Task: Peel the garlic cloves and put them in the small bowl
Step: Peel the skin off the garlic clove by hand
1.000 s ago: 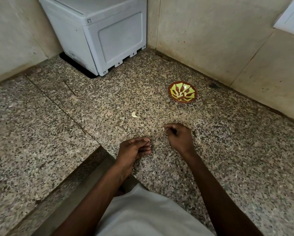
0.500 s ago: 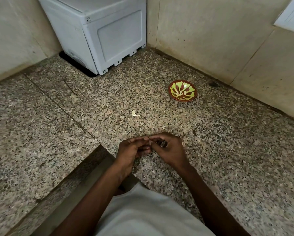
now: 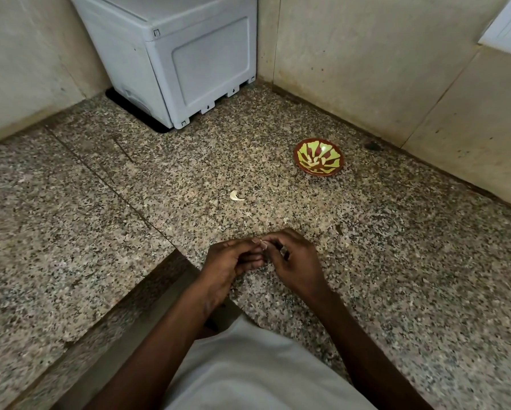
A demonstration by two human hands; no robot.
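Both hands together low centre over the speckled granite counter (image 3: 396, 276), fingertips meeting. Left hand (image 3: 227, 266) curled, thumb and forefinger pinching a small pale garlic clove (image 3: 263, 245) at the point where the two hands touch. Right hand (image 3: 295, 261) also curled, fingertips (image 3: 267, 239) closed onto the same clove from the other side; only a sliver of clove visible between the fingers, so cannot tell how much skin is on it. Something small and dark tucked in the right palm near the fingers, too hidden to identify. Second garlic piece (image 3: 236, 196) lying loose on the counter, pale and curved, well apart from the hands, further back and slightly left of them; peel or clove, cannot tell. Small bowl (image 3: 318, 156) upright on the counter further back and to the right, near the wall (image 3: 381, 69), red-brown rim with a yellow-green pattern inside; pale slivers visible inside, hard to separate from the pattern. White plastic box (image 3: 189, 54) standing in the back corner, against the wall on the left. White socket plate (image 3: 508, 28) at the top right edge on the wall. Pale shirt (image 3: 248, 374) at bottom centre, both forearms reaching forward from it.
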